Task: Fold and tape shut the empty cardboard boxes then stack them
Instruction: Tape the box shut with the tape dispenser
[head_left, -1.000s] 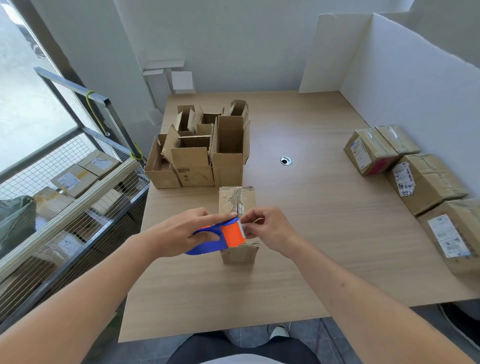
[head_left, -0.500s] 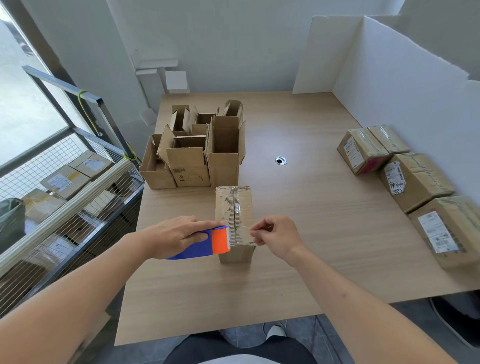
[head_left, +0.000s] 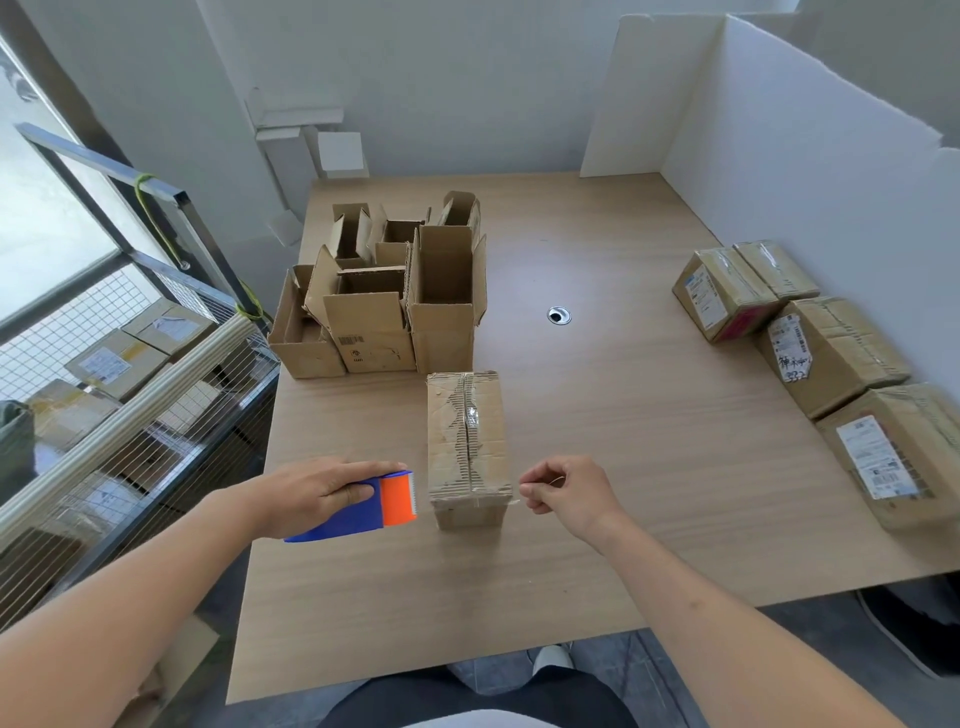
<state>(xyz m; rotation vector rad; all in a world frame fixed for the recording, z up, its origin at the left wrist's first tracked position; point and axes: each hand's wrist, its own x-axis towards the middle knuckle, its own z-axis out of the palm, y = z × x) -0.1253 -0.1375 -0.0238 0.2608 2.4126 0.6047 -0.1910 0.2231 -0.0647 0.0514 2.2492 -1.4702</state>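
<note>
Since a second ago the hands have parted: left hand clamps the tape dispenser at nine o'clock of the folded box mid-tabletop, right hand pinches the tape end at three o'clock, so a cross strip appears imminent.

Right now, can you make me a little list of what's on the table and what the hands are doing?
Left hand: holds the blue and orange tape dispenser
Right hand: pinches a strip of clear tape beside the closed box
Closed box: middle of the table, top seam taped
Open boxes: bunched at the far left, flaps up
Labelled parcels: in a row along the right side
</note>
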